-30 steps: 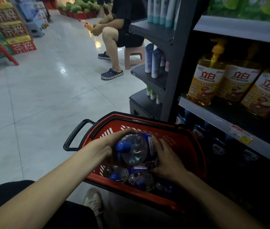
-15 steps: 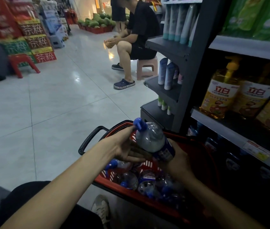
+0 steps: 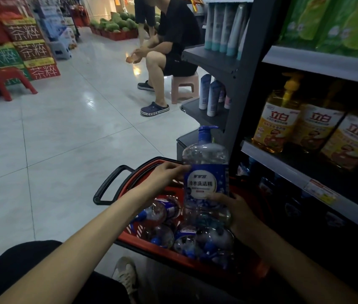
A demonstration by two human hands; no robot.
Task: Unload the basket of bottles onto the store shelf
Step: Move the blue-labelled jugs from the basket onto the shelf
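A clear bottle (image 3: 205, 170) with a blue pump cap and a blue label stands upright in the air over the red basket (image 3: 215, 265). My right hand (image 3: 234, 209) grips it around its lower part from the right. My left hand (image 3: 164, 175) touches its left side at the label, fingers fairly straight. Several more clear bottles (image 3: 162, 212) with blue caps lie on their sides in the basket. The dark store shelf (image 3: 301, 174) is immediately to the right; its lowest level holds similar blue-labelled bottles, dimly seen.
Yellow pump bottles (image 3: 276, 121) fill the shelf level above. The basket's black handle (image 3: 110, 185) sticks out left over the tiled floor. A person sits on a pink stool (image 3: 184, 86) ahead beside the shelf end. A red stool (image 3: 9, 81) and stacked boxes stand far left.
The bottle rose from lying in the basket, through a tilt, to upright above it. My right hand slid to its lower part. The view lifted toward the shelf.
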